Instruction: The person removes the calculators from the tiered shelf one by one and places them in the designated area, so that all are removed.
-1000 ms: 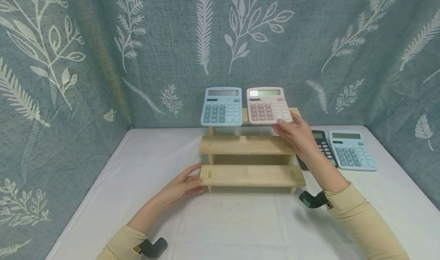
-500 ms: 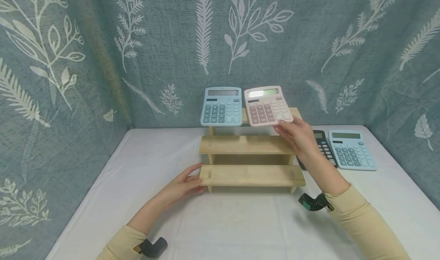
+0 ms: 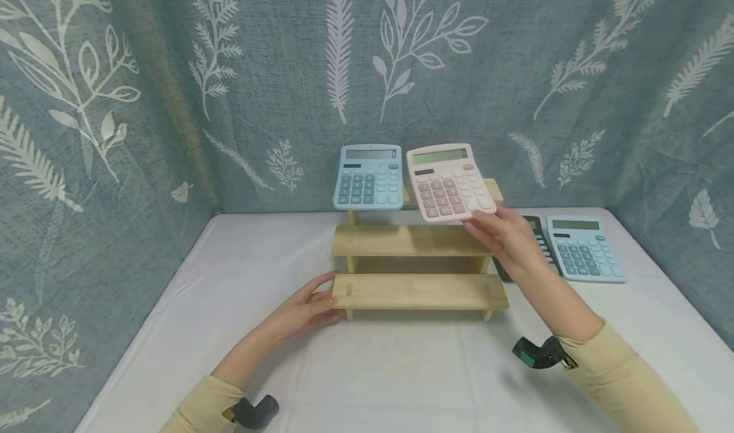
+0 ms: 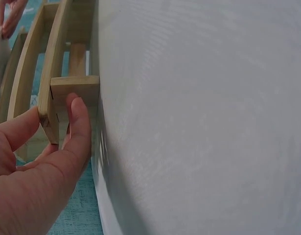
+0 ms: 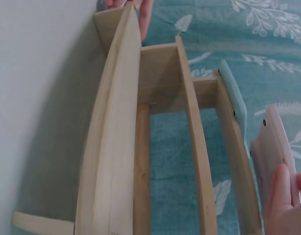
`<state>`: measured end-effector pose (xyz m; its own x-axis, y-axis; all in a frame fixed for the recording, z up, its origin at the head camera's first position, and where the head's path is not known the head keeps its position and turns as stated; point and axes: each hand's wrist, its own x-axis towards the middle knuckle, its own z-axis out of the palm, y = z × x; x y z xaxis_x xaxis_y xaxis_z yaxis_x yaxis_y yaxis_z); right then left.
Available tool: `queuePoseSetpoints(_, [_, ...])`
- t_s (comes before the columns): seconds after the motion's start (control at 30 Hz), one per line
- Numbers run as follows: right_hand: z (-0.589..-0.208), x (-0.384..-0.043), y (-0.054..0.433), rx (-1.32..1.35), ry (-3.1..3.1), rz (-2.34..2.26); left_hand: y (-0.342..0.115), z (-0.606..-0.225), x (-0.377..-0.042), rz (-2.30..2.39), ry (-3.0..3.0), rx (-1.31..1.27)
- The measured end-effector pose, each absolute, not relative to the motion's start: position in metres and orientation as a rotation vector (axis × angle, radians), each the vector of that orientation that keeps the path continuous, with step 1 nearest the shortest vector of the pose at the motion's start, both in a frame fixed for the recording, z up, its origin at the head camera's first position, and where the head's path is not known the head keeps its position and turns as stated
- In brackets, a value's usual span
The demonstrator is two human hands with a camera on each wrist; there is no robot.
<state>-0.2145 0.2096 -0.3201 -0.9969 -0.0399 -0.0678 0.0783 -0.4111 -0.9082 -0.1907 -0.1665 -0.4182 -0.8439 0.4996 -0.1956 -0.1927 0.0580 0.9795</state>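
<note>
A pink calculator [image 3: 450,183] is pinched at its lower right corner by my right hand [image 3: 510,239], tilted, in front of the top step of a wooden tiered stand [image 3: 418,291]. In the right wrist view the pink calculator [image 5: 273,147] appears edge-on, apart from the top board. A light blue calculator [image 3: 369,177] rests on the left of that top step. My left hand [image 3: 301,309] grips the left end of the lowest step; the left wrist view has the thumb and fingers [image 4: 79,127] around the board's end.
To the right of the stand lie a black calculator [image 3: 537,232], partly hidden by my right arm, and another light blue calculator [image 3: 586,249]. A leaf-patterned curtain [image 3: 287,70] hangs behind the white-covered table [image 3: 390,369].
My right hand has drawn the pink calculator off the top step, toward me and slightly down, and it has tilted. My left hand has stayed on the stand.
</note>
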Motion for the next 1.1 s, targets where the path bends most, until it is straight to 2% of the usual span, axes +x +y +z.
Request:
queuePoseSetpoints(0.37, [-0.318,-0.192,0.222,0.115,1.541,-2.582,-0.166,-0.419,-0.191,1.841,1.848,0.327])
queuePoseSetpoints(1.1, [-0.34,-0.144,0.273,0.008,1.514,-2.518,-0.164,-0.416,-0.19,1.839,1.85,0.327])
